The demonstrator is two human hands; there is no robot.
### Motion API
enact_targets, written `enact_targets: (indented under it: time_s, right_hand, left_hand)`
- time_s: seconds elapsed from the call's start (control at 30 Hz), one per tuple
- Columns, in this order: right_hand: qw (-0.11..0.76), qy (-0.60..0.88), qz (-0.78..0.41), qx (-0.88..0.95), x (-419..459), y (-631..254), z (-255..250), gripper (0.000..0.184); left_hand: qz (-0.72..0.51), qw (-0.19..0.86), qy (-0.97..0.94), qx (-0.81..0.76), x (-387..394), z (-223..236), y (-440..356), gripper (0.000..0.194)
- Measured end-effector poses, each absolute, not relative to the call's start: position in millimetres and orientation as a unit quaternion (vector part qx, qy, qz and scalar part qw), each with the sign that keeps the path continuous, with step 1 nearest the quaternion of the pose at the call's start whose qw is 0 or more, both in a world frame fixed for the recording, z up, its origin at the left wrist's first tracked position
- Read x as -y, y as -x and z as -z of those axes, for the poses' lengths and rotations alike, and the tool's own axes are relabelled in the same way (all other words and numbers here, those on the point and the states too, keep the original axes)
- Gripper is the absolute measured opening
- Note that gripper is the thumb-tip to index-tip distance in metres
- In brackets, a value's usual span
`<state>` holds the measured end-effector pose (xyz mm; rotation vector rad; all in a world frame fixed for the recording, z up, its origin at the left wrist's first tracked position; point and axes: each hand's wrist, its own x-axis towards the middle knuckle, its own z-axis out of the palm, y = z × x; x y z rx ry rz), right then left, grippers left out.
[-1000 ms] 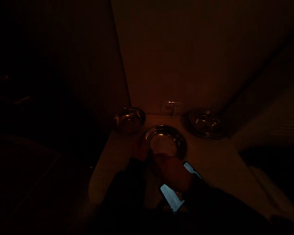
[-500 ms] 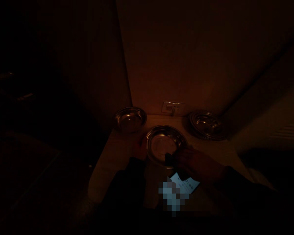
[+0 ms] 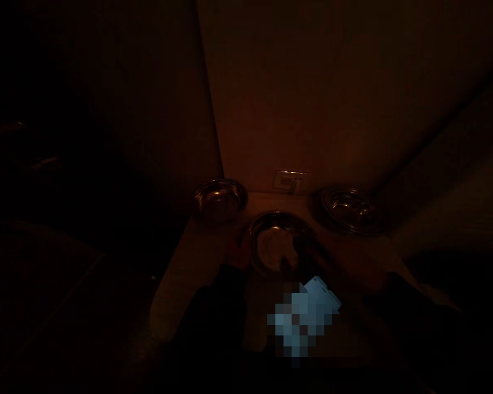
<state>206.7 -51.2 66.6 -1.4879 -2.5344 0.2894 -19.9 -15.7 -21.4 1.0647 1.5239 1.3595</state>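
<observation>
In the dim head view a shiny round metal plate (image 3: 273, 249) with a raised rim lies in the middle of the small table. My left hand (image 3: 236, 250) is closed at its left edge, the fingers mostly lost in shadow. From the right, my right hand (image 3: 345, 260) reaches over the plate, closed on a dark, soft-looking cloth (image 3: 302, 249) that touches the plate's inside. The cloth's outline is blurred. Just below my right hand lies a phone (image 3: 320, 293) with its screen lit, partly pixelated.
A metal bowl (image 3: 221, 201) stands at the table's back left corner. Several stacked metal plates (image 3: 349, 210) sit at the back right. A wall socket (image 3: 292, 180) with something plugged in is behind the wooden table (image 3: 176, 279).
My right hand and the cloth have shifted up and slightly right over the plate, uncovering more of the phone. My left hand stays at the plate's left edge.
</observation>
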Motion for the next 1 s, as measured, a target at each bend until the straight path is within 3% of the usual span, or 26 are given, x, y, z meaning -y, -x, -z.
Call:
enact_targets:
  time_s: [0.17,0.47,0.63,1.0]
  right_hand:
    - [0.072,0.578,-0.033,0.812,34.9,-187.3,-80.5,0.028]
    - [-0.014,0.487,0.107,0.867,14.9,-159.0,-60.2,0.027]
    - [-0.064,0.472,0.044,0.878,15.3,-150.8,-41.1,0.029]
    - [-0.055,0.524,-0.04,0.849,7.9,-149.6,-29.7,0.038]
  left_hand:
    - [-0.527,0.418,-0.439,-0.595,16.4,21.5,19.2,0.03]
    - [-0.524,0.435,-0.41,-0.606,18.3,11.3,18.2,0.028]
    - [-0.535,0.434,-0.424,-0.588,18.1,11.8,18.3,0.026]
    - [-0.538,0.438,-0.428,-0.579,17.2,18.4,17.1,0.029]
